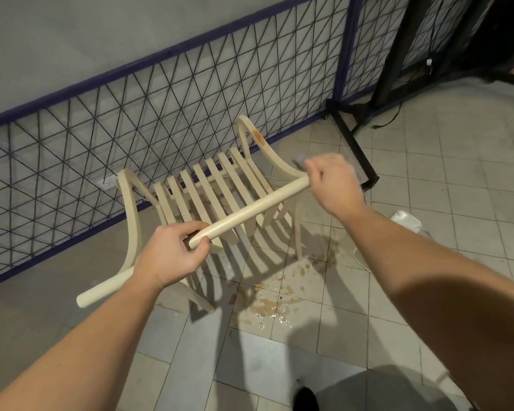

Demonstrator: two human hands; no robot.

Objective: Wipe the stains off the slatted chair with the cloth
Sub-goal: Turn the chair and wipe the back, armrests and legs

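Note:
A cream slatted chair [208,191] stands tilted on the tiled floor in front of me. My left hand [169,253] is closed around its round top rail [250,210], left of the middle. My right hand [333,182] is at the rail's right end, closed over a grey cloth [298,160] that peeks out on both sides of the fingers. An orange-brown stain [260,139] runs down the chair's right curved side piece, just beyond the cloth. The cloth is mostly hidden by my hand.
A wire-mesh panel [166,108] with a purple frame stands close behind the chair. Black stand legs [359,149] lie to the right. Brown spill marks [273,307] cover the tiles under the chair. A white object [405,221] and a white cable [358,259] lie at the right.

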